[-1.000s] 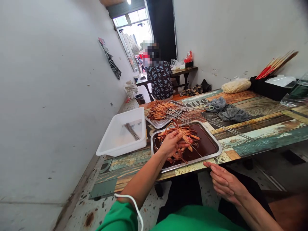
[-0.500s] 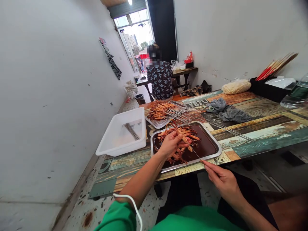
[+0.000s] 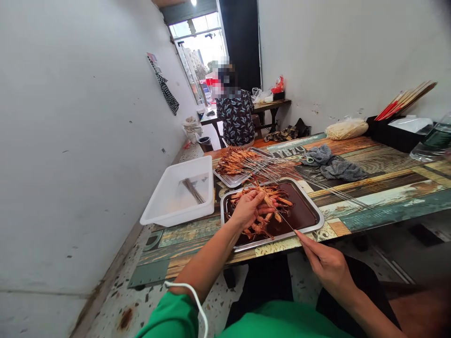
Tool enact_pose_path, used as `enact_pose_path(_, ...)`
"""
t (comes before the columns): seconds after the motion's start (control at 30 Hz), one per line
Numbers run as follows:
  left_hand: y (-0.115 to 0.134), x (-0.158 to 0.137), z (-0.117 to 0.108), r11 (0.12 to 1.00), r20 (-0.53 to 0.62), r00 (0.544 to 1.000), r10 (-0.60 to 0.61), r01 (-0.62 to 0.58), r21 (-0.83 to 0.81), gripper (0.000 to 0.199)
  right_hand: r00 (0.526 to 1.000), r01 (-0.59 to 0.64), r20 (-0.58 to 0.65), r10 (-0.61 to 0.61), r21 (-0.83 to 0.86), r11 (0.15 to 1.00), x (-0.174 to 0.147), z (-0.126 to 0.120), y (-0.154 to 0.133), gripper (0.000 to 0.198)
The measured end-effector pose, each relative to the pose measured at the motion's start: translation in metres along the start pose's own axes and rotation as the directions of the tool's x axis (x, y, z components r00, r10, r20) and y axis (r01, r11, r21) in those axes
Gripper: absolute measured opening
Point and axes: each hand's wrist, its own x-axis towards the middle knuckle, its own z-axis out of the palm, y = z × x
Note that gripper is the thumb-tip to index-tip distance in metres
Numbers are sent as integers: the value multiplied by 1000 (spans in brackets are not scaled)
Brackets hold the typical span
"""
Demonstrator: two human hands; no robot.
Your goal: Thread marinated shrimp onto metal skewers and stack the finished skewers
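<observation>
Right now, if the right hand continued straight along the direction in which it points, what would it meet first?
Most likely the seafood piece held by the left hand. The right hand points its thin metal skewer up-left over the steel tray rim toward it. Depth is unclear.

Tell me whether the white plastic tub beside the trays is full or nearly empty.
Nearly empty. The white tub shows mostly bare white floor, with only a small bundle of metal skewers lying inside it.

Room: white walls (image 3: 70, 141), scuffed; speckled terrazzo floor (image 3: 116, 305); patchwork-wood counter (image 3: 387, 188); second table (image 3: 271, 104) beyond, person (image 3: 235, 117) seated; bright window (image 3: 197, 51); dark doorway (image 3: 241, 42); ceiling lamp (image 3: 193, 2); checked cloth (image 3: 165, 91) hung.
</observation>
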Motion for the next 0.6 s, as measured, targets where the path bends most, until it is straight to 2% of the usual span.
enact_pose_path(0.3,-4,-2,2,999,0,1000,-26,26,24,25,1000,10,9,-10,-41,999,-1,5,2,37)
enact_pose_path(0.37,-2,-2,1,1000,7,1000,-30,30,9,23,996,-83,17,82,61,995,3,4,-1,34)
enact_pose_path(0.4,-1,-2,1,1000,11,1000,-28,28,-4,23,984,-179,40,175,163,970,5,3,-3,33)
enact_pose_path(0.43,0,-1,0,1000,15,1000,-24,24,-20,22,954,-301,89,287,290,909,7,3,-6,33)
enact_pose_path(0.47,1,-1,0,999,20,1000,-16,17,-35,21,901,-432,169,399,421,798,9,2,-9,34)
enact_pose_path(0.5,3,-1,0,999,23,1000,-8,10,-49,21,834,-545,263,486,531,648,11,1,-12,37)
enact_pose_path(0.57,4,0,0,998,25,1000,-3,4,-63,21,711,-670,433,554,655,349,13,0,-18,45)
enact_pose_path(0.6,4,-1,0,998,24,1000,-3,5,-64,21,678,-688,481,556,682,249,13,0,-20,48)
